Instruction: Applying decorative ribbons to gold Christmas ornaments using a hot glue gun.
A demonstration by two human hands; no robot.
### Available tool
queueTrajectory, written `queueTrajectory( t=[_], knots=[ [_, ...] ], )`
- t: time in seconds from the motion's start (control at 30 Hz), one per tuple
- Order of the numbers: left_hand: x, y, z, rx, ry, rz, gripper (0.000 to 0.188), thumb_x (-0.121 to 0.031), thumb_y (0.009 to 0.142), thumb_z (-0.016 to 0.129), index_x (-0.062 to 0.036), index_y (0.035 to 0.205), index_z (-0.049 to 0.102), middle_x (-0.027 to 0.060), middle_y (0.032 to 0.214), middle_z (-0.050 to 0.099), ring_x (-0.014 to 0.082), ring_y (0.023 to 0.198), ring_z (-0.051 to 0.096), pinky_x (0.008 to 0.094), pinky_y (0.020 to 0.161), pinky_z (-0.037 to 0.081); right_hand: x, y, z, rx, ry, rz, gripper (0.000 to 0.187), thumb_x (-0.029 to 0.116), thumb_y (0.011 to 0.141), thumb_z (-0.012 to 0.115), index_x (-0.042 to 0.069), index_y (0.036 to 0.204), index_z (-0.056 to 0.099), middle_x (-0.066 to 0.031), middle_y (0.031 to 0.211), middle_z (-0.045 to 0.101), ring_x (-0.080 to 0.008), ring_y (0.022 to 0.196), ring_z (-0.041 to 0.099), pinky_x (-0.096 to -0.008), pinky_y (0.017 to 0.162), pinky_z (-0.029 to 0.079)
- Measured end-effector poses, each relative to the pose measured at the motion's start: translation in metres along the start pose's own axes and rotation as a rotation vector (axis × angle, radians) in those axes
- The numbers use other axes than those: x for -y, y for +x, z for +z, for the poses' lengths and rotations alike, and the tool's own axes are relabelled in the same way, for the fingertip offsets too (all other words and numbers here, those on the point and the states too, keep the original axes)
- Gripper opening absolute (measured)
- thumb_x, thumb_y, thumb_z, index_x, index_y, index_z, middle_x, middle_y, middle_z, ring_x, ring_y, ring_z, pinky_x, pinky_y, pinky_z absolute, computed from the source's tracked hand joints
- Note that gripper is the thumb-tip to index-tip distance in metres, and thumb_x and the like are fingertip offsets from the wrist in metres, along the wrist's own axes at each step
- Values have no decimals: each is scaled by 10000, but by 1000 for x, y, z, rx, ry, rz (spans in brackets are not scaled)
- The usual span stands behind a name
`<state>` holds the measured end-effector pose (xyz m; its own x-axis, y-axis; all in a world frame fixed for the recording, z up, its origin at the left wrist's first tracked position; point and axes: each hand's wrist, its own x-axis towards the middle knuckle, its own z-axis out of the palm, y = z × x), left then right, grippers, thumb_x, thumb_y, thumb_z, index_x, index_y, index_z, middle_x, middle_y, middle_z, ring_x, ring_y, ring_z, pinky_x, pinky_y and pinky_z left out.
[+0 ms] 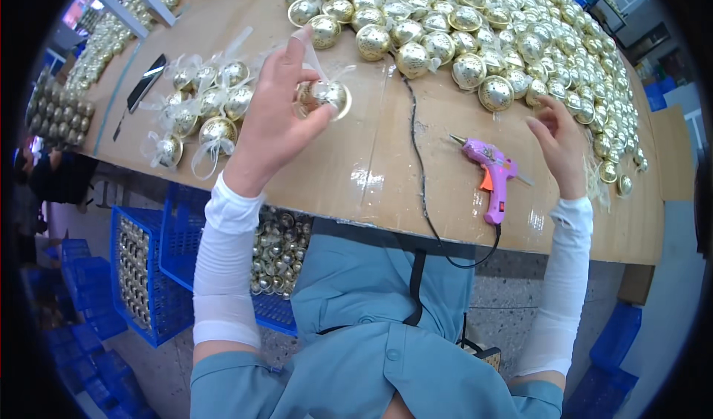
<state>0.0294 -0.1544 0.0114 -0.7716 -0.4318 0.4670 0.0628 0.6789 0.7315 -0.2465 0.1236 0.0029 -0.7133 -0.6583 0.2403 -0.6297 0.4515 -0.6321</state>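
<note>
My left hand point(276, 115) is closed around a shiny gold ball ornament point(333, 100) with small holes and a flared rim. A sheer white ribbon point(312, 57) runs from the ornament up toward my raised index finger. At the right, my right hand point(561, 141) is over the table beside the large heap of gold ornaments point(475, 55). Its fingers are bent with a gap between thumb and fingertips, and nothing shows in them. Between my hands lies a purple glue gun point(490, 170) with an orange trigger, its nozzle toward the heap.
A smaller group of ribboned ornaments point(210, 96) sits left of my left hand, near a dark flat device point(147, 81). The glue gun's black cord point(414, 137) crosses the cardboard-covered table point(371, 174). Blue crates point(152, 270) holding metallic pieces stand below the front edge.
</note>
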Motion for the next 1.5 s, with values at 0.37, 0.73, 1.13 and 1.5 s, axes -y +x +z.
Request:
queueTrajectory(
  t=[0.37,0.73,1.13,1.5],
  knots=[
    [48,20,-11,59,625,42,628,-10,687,609,-70,1279,410,195,1200,427,294,887,559,356,761,470,17,45,57,15,-574,6,581,280,697,738,52,1165,481,-164,922,552,-260,776,575,-330,687,476],
    [-31,22,-90,-679,561,115,231,-111,770,667,-55,992,632,67,927,625,129,722,575,187,593,454,26,-21,-14,139,460,-109,591,4,645,730,16,1154,430,-99,1068,489,-184,923,564,-311,769,484],
    [-87,-19,84,392,-423,45,250,-170,759,699,-32,950,615,45,871,570,95,692,505,222,596,396,95,-87,-25,158,-206,-824,597,-90,575,678,18,1127,479,-162,1144,514,-296,976,541,-341,767,466],
    [-57,-49,109,406,-970,-145,138,-175,866,587,-56,913,639,27,876,568,84,725,479,219,637,393,99,-116,-13,273,124,-587,510,-105,586,626,3,1075,528,-183,1070,543,-313,848,570,-328,633,485]
  ],
)
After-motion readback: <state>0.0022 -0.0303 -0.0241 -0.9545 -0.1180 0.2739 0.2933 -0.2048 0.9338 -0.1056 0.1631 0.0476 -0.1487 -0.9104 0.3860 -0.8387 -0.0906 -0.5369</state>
